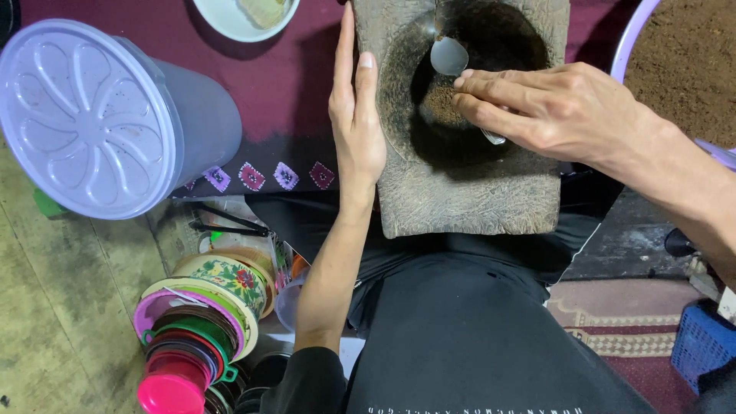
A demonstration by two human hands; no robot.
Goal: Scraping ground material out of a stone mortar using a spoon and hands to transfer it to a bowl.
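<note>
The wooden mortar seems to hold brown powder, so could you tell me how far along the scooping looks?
Done: a mound of brown powder already lies in the hollow of the mortar. In hand: the right hand holds a metal spoon over the powder, while the left hand lies flat along the mortar's left edge. Left: the powder is still in the hollow.

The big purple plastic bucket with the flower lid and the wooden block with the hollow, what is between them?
In the head view, between the purple bucket and the wooden block lie dark red cloth and the left hand, flat against the block's side.
</note>
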